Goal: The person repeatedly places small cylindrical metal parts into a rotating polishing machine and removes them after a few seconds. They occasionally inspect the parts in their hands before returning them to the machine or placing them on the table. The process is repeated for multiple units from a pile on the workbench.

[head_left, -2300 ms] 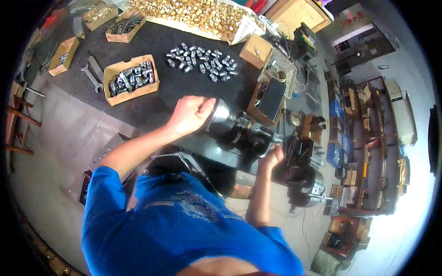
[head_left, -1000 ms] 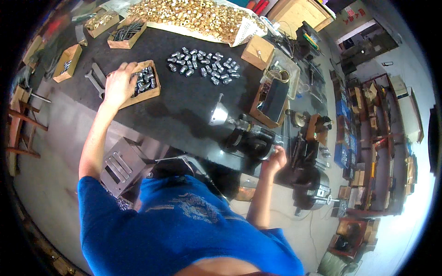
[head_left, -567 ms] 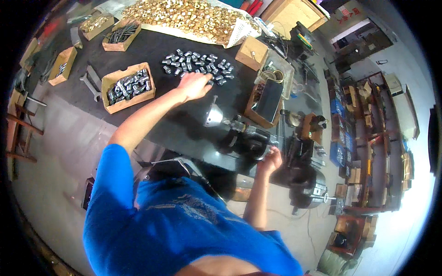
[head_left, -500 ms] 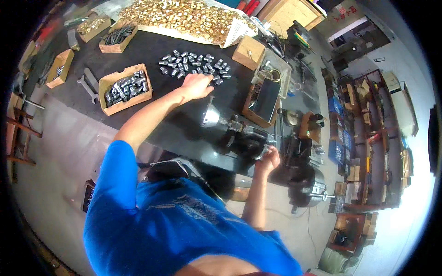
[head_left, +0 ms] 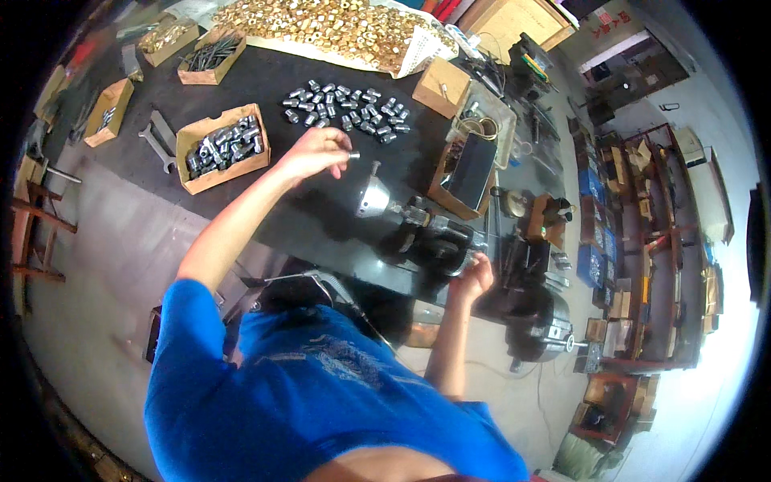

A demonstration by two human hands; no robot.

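Observation:
My left hand (head_left: 317, 153) hovers over the dark bench top, thumb and fingers pinched on a small metal fitting (head_left: 353, 155). To its right is the silver chuck (head_left: 373, 201) of a bench machine, with a thin metal piece (head_left: 375, 168) sticking out toward the far side. Behind the hand, a loose group of grey metal fittings (head_left: 350, 117) lies on the bench. My right hand (head_left: 474, 278) is closed at the near right side of the machine (head_left: 438, 233), at the rim of a dark handwheel (head_left: 454, 263); its fingertips are partly hidden.
More fittings fill an open cardboard box (head_left: 265, 165) at left, beside wrenches (head_left: 158, 143). Brass nuts (head_left: 329, 28) cover a sheet at the back. A box with a dark panel (head_left: 468, 175) stands right of the machine. Shelves (head_left: 646, 241) line the right wall.
My left hand has drawn back from the group of fittings toward me and the left, a fitting now in its fingers. My right hand stays at the handwheel.

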